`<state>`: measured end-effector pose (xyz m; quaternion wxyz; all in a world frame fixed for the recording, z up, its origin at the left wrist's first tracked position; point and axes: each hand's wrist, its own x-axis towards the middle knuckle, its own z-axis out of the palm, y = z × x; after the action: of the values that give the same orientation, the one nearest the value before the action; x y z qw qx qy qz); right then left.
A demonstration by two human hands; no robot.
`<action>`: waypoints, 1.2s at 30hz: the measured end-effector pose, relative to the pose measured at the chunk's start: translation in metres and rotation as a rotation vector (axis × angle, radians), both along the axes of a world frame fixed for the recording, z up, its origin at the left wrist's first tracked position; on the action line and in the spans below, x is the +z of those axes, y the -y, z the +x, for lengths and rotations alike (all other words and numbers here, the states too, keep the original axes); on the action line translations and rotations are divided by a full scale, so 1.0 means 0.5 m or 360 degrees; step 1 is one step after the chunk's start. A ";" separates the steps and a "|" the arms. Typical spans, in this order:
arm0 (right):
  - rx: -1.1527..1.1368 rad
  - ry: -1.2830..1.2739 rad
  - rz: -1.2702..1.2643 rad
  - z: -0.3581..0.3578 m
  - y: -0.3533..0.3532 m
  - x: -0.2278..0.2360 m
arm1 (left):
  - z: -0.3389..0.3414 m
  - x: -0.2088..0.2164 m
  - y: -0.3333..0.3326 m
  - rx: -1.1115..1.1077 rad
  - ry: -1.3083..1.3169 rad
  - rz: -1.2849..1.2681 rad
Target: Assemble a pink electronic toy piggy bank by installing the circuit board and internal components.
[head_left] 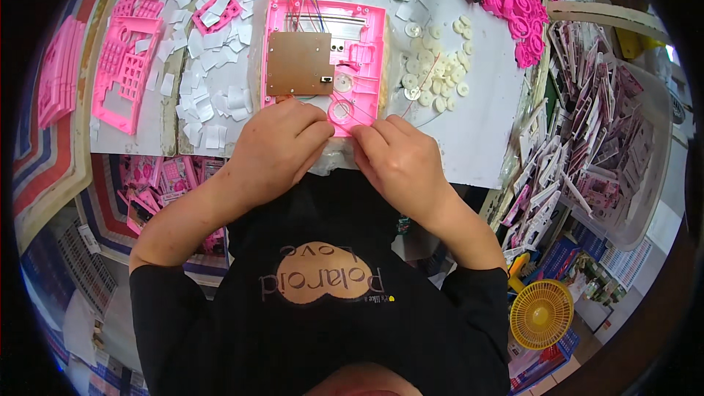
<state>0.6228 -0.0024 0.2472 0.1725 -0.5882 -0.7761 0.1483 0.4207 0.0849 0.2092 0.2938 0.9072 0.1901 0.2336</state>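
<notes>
At pink casing point(368, 79), both hands point(280, 136) point(405, 158) palm-down

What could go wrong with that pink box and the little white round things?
The right hand is close to the loose white discs, so a knuckle might scatter some. Thin wires at the top end of the pink case might snag if the case shifts. The left hand is right by the brown board, so it could bump it crooked.

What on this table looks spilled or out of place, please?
The small white pieces left of the pink casing look spilled: they lie scattered at mixed angles, some overlapping. Nothing looks clearly damaged.
</notes>
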 end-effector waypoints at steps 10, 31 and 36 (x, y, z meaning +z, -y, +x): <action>-0.0323 -0.0688 0.0034 0.020 0.030 -0.090 | -0.002 -0.012 0.004 0.0003 -0.0043 0.0106; 0.0363 0.0432 -0.0575 0.038 -0.048 0.078 | -0.004 0.007 -0.010 -0.0334 -0.0336 0.0626; -0.0360 -0.0005 -0.0091 0.002 -0.272 -0.009 | 0.003 -0.005 -0.019 -0.0373 -0.0229 0.0417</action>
<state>0.6238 0.1338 0.2427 0.1724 -0.6765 -0.6999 0.1510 0.4220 0.0942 0.2069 0.1840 0.9680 0.0717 0.1551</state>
